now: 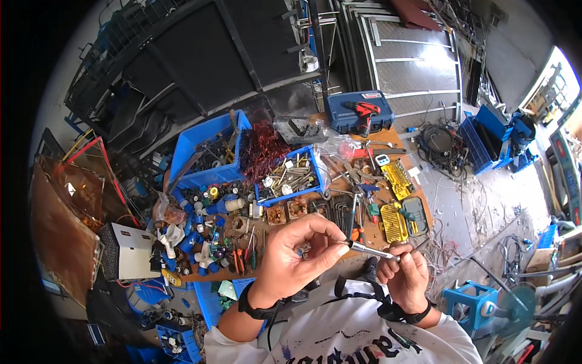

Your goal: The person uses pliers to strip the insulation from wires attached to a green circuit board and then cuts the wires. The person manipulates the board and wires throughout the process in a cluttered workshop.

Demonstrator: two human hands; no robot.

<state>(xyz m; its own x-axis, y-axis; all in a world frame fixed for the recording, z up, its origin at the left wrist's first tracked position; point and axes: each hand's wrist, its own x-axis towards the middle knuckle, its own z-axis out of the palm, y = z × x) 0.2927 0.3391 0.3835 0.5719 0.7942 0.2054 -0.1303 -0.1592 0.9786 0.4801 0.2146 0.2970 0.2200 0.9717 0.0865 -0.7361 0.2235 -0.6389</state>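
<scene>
Head view: the left hand [297,255] pinches one end of a slim metal rod [371,250] between thumb and forefinger; the right hand [409,279] curls its fingers closed around the other end. The rod spans the gap, above the cluttered surface [417,188] — the step looks like two-handed handling, and the next move seemingly calls for steady, aligned grips. Beyond lies a yellow bit case [397,179].
</scene>
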